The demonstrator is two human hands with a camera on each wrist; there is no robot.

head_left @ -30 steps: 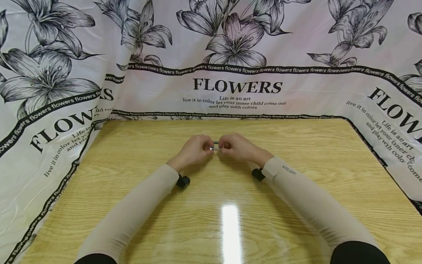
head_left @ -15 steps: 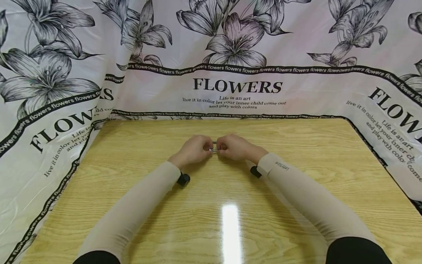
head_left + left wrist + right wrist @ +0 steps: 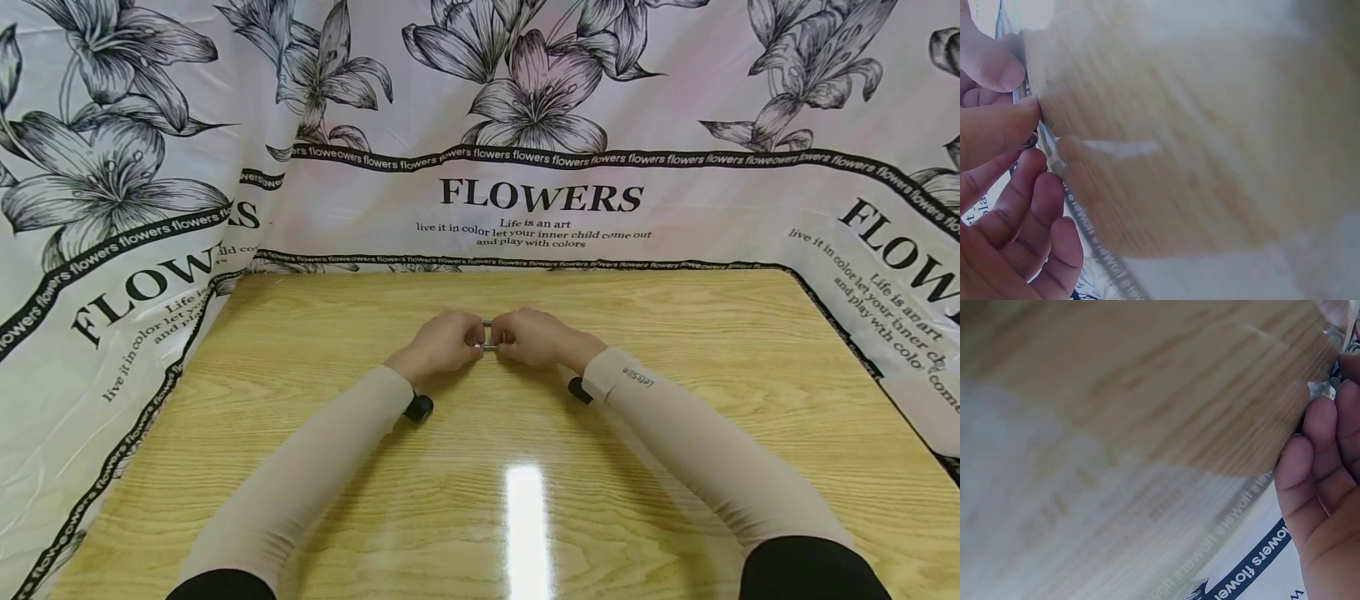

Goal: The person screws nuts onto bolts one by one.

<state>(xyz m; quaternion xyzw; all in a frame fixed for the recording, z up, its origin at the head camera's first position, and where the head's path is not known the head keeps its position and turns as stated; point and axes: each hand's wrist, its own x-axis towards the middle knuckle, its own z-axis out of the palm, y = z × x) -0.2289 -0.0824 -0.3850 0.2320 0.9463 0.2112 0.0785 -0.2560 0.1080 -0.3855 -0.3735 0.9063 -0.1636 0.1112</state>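
Observation:
A small silvery metal piece with two thin parallel bars [image 3: 489, 347] spans the narrow gap between both hands, near the middle of the table. From its left end my left hand [image 3: 446, 342] pinches it between thumb and fingers. My right hand [image 3: 536, 336] grips the other end the same way, fingertips close to the left ones. Most of the metal piece is hidden behind the fingers, and its exact kind cannot be made out. In the left wrist view a shiny bit of metal [image 3: 1052, 152] shows beside the curled fingers [image 3: 1047, 194].
The glossy wood-grain table [image 3: 360, 500] spreads around both arms, with a bright light reflection near its front. White cloth printed with black flowers [image 3: 540, 196] hangs along the back and sides. A black wrist camera [image 3: 418, 408] sits under the left wrist.
My right hand has shifted slightly left, narrowing the gap to the left hand. Both hands sit slightly lower in view, and the near bar has moved a little toward me. Both grips continue.

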